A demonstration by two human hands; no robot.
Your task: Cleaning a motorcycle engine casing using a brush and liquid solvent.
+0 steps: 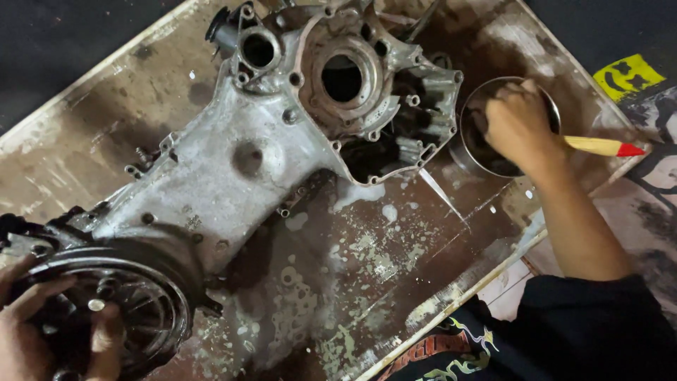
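I count 1 engine casing (233, 162), centre; 1 round clutch wheel (120, 310) at 8 o'clock; 1 metal bowl (474, 134) approx. 2 o'clock; 1 brush (599, 146) w/ red-tipped handle at 3; 2 hands, left hand (28, 331), right hand (518, 123); 1 tray (395, 282).

Greasy grey engine casing (233, 162) lies flat; yellow-handled brush (599, 146) dips into round metal bowl (469, 106)
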